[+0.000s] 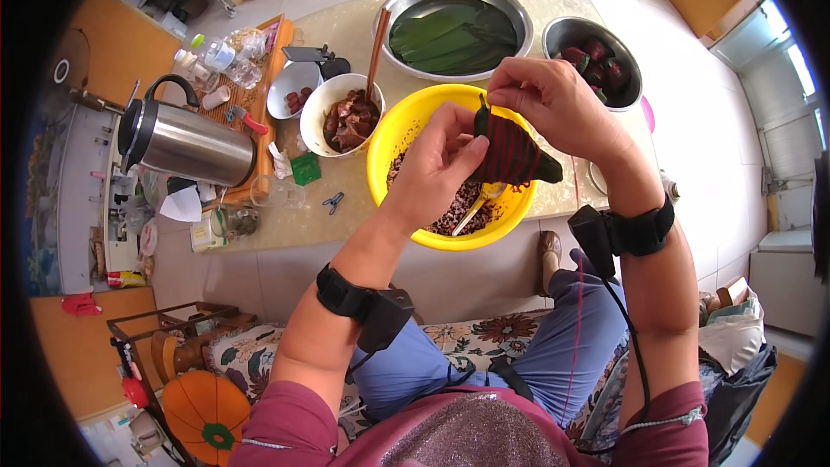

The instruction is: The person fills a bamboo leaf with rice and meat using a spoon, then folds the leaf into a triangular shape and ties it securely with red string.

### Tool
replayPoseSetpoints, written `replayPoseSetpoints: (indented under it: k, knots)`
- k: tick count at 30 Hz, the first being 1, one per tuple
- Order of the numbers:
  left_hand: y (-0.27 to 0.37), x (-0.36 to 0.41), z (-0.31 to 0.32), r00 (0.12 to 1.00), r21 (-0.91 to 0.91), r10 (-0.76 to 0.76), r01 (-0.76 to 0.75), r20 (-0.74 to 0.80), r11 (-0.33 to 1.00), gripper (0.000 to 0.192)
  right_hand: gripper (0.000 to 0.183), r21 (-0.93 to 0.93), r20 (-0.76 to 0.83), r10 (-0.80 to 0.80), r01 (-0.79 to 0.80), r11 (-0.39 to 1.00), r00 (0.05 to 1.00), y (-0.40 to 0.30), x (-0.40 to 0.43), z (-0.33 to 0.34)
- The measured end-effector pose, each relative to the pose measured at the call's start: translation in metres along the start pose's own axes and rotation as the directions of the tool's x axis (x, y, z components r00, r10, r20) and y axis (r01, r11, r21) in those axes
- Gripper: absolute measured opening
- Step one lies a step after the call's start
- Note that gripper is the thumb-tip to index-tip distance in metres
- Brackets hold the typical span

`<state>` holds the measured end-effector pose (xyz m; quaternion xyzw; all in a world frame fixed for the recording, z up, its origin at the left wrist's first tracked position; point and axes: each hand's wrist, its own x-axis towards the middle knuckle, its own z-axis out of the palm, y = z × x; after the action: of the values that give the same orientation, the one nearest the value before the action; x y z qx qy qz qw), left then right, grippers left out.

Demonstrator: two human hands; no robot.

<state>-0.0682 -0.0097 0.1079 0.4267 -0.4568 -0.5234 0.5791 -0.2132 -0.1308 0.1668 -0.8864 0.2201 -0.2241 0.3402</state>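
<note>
My left hand (438,165) grips a leaf-wrapped rice dumpling (509,152), a zongzi, above the yellow basin (377,188). Dark red string is wound around the dumpling in many close turns. At its upper left end, my right hand (548,94) has thumb and forefinger pinched together on the string. A loose length of red string (577,337) hangs past my right forearm down to my lap. In the basin lies a rice mixture (463,207) of dark and pale grains, with a spoon (476,211) resting in it.
Beyond the basin stand a metal basin (382,45) of soaking green leaves (447,35) and a metal bowl (551,39) of wrapped dumplings (593,65). Leftward are a white bowl of meat (350,123) with chopsticks (377,52), a bowl of dates (298,100), and a steel jug (194,143).
</note>
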Motion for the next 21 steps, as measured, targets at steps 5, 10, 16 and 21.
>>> replayPoseSetpoints:
  k: [5, 10, 16, 21]
  knots:
    - [0.005, -0.002, 0.003, 0.999, 0.005, 0.027, -0.027, 0.025, 1.0, 0.022, 0.011, 0.16, 0.024, 0.015, -0.018, 0.987, 1.0, 0.013, -0.002, 0.006]
    - [-0.002, -0.004, -0.002, 0.997, -0.038, 0.063, -0.061, 0.052, 0.997, 0.04, 0.013, 0.247, 0.042, 0.07, -0.078, 0.966, 0.997, 0.017, -0.007, 0.012]
    - [0.003, -0.006, -0.001, 0.998, -0.066, 0.027, -0.023, 0.054, 0.998, 0.056, 0.018, 0.406, 0.097, 0.161, -0.186, 0.895, 0.982, 0.02, -0.014, 0.02]
    - [0.008, -0.009, 0.002, 0.999, -0.094, 0.032, -0.029, 0.033, 0.995, 0.061, 0.017, 0.502, 0.183, 0.231, -0.293, 0.814, 0.956, 0.032, -0.021, 0.027]
